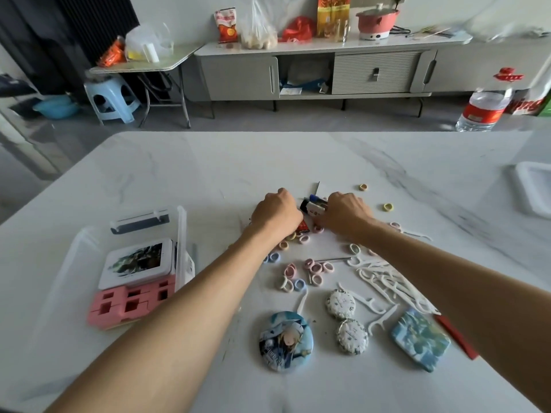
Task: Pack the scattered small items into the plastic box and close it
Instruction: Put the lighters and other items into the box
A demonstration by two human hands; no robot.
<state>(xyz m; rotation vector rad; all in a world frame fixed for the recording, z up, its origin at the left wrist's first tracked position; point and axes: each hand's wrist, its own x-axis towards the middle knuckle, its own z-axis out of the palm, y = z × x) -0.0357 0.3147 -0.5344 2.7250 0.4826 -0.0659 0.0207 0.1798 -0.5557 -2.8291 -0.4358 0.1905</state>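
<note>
Both hands lie knuckles up with fingers curled down, close together near the middle of the table (208, 162). The left hand (277, 214) hides its fingertips under itself, so I cannot tell if it grasps something. The right hand (347, 214) has its fingers bent at a small heap of dark, blue and white items (314, 205) that lies between the two hands; whether it pinches one or only touches it I cannot tell. Just on the near side of the hands, pastel hair rings (316, 268) are scattered under and between the forearms, and two yellow rings (388, 207) lie apart toward the right edge. Nearer to the person, white floss picks (384, 281) lie in a loose pile beside the right forearm, then two round wrapped packets (340, 304), a round picture badge (286, 341) and a blue rectangular pouch (420, 338) toward the near edge. The clear plastic box (180, 242) stands open near the left edge, just outside the left forearm, well apart from the heap; inside it lie a white picture tin (138, 260) and pink blocks (131, 302). A white-rimmed flat piece (533, 192) lies at the right edge, partly out of view; I cannot tell if it is the lid. From the hands to the far edge a wide stretch of white marble surface shows, reaching also to the far left corner
</note>
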